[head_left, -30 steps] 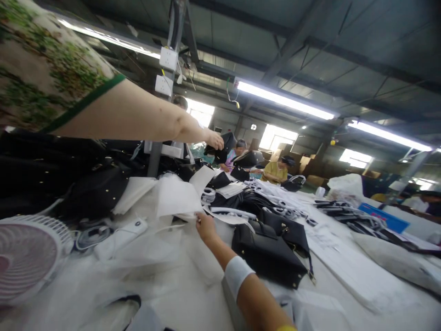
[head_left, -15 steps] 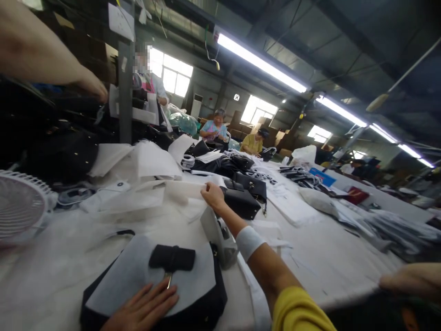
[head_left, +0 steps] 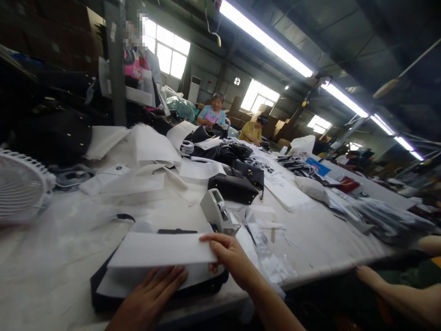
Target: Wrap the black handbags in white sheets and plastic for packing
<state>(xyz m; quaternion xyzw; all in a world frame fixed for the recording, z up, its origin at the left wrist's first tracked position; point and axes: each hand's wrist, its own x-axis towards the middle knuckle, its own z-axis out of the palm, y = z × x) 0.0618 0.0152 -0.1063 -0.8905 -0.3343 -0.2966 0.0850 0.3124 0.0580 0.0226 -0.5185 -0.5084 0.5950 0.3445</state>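
A black handbag (head_left: pixel 103 294) lies flat at the table's near edge, mostly covered by white paper. My right hand (head_left: pixel 231 257) pinches the right end of a long white sheet (head_left: pixel 161 249) and holds it over the bag. My left hand (head_left: pixel 151 299) lies flat with spread fingers on the lower white paper covering the bag. Just behind the bag stands a grey tape dispenser (head_left: pixel 218 212).
A white fan (head_left: pixel 20 186) stands at the left. White sheets (head_left: pixel 151 147) and black handbags (head_left: pixel 237 186) pile across the long white table (head_left: pixel 310 239). Other people work at the far end; another person's arm (head_left: pixel 396 289) reaches in at the lower right.
My right hand pulled a white sheet from the pile back toward me and now holds it over the bag. The other person's arm at the upper left has gone from view.
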